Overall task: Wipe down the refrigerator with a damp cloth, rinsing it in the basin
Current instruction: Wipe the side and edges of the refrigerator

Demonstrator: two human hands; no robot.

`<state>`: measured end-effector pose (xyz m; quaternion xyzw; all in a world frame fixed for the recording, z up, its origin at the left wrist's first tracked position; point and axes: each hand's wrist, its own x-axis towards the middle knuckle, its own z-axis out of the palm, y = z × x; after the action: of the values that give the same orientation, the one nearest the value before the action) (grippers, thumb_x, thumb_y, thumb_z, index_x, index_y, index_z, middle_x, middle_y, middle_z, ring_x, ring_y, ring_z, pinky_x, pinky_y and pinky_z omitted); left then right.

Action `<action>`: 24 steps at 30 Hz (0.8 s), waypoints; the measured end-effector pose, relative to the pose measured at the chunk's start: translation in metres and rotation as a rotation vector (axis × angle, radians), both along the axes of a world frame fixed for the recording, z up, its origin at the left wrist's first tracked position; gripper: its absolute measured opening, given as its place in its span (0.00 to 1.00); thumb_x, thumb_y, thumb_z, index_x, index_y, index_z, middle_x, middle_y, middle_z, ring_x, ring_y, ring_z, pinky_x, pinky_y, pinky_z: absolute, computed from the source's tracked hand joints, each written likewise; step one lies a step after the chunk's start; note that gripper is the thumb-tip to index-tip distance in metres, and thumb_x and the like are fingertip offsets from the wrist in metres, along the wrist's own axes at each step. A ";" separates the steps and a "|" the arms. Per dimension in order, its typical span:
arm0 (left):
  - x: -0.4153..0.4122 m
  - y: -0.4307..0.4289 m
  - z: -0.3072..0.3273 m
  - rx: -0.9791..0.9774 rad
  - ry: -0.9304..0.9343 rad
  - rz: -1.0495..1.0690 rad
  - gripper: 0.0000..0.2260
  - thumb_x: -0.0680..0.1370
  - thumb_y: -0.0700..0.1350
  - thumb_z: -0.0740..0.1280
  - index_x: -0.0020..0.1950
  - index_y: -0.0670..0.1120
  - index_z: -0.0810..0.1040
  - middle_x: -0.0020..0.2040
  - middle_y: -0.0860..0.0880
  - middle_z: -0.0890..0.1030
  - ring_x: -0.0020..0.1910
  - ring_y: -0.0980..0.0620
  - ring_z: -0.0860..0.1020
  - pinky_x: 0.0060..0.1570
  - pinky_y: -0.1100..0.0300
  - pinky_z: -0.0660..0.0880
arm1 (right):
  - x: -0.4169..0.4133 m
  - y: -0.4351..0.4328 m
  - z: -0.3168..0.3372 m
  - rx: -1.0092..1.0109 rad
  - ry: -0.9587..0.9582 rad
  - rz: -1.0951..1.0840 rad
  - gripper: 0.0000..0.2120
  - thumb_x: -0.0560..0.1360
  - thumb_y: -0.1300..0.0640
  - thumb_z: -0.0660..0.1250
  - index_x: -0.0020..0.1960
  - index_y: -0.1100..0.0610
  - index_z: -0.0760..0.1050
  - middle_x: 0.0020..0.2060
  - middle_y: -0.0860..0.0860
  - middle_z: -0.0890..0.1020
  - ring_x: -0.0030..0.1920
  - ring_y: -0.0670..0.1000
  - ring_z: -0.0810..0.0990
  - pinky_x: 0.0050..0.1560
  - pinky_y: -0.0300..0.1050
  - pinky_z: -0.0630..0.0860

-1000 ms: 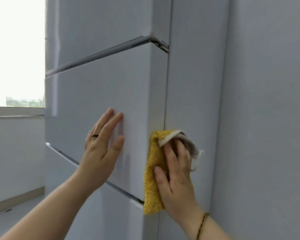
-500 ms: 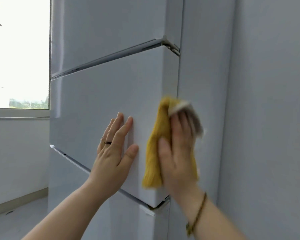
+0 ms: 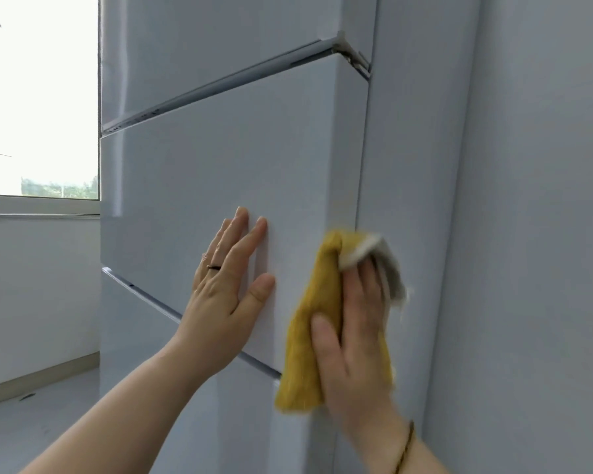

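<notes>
The white refrigerator [image 3: 220, 172] fills the middle of the view, with a middle drawer front between two seams. My left hand [image 3: 230, 289] lies flat on that drawer front, fingers straight, a dark ring on one finger. My right hand [image 3: 353, 340] presses a yellow cloth [image 3: 308, 330] with a grey-white edge against the drawer's right corner and side. The fingers lie straight over the cloth, which hangs below the drawer's lower seam. The basin is out of view.
A grey wall [image 3: 534, 234] stands close along the refrigerator's right side, leaving a narrow gap. A bright window [image 3: 38, 97] with its sill sits at the left, above a pale wall and floor [image 3: 31, 422].
My right hand swept the cloth up the drawer's corner edge, then back down a little. The view shifted left and closer. My left hand stayed flat on the drawer front.
</notes>
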<state>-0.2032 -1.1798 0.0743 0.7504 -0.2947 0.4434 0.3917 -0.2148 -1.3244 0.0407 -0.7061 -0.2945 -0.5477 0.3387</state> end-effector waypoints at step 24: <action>-0.027 0.004 -0.108 0.138 0.118 0.048 0.21 0.75 0.67 0.43 0.68 0.72 0.43 0.69 0.75 0.43 0.70 0.70 0.46 0.67 0.75 0.44 | -0.015 -0.004 -0.063 0.167 0.335 0.137 0.27 0.71 0.28 0.46 0.67 0.34 0.48 0.68 0.27 0.47 0.71 0.32 0.45 0.71 0.31 0.43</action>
<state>-0.2305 -1.1754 -0.0339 0.8074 -0.2827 0.3862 0.3449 -0.2294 -1.3288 -0.0226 -0.7352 -0.2350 -0.4208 0.4767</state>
